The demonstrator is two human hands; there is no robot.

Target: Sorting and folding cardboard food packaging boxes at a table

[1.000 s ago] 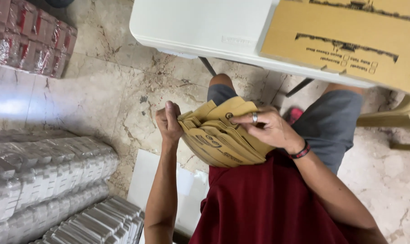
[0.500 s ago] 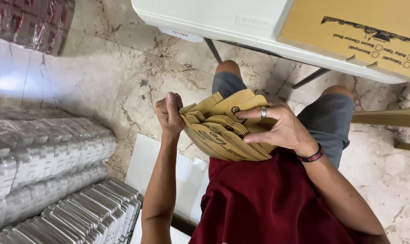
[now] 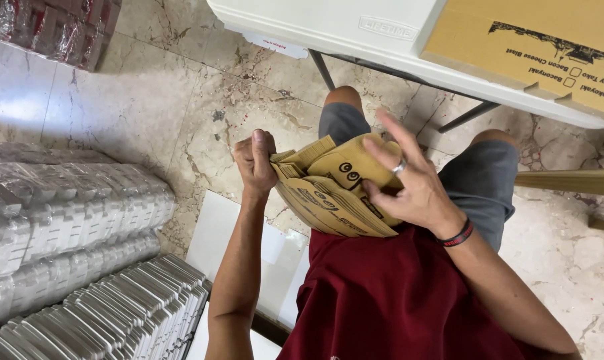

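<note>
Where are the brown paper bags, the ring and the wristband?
paper bags (image 3: 328,200), head view, printed side of the stack.
ring (image 3: 399,167), head view, band on a right hand finger.
wristband (image 3: 456,236), head view, black strap on the right wrist.

Seated, seen from above. Dark maroon short-sleeved cotton shirt (image 3: 408,300) covering the torso, cloth plain and slightly creased. Grey knee-length shorts (image 3: 478,180) past the grips, both knees left bare. Bare forearms, no sleeves reaching them. Left grip (image 3: 256,162) without rings or bands. Right grip (image 3: 408,183) wearing a plain silver metal ring (image 3: 399,167) on one finger. Just behind that grip, at the wrist, a narrow black band with red markings (image 3: 456,235), lettering too small to make out.
</note>
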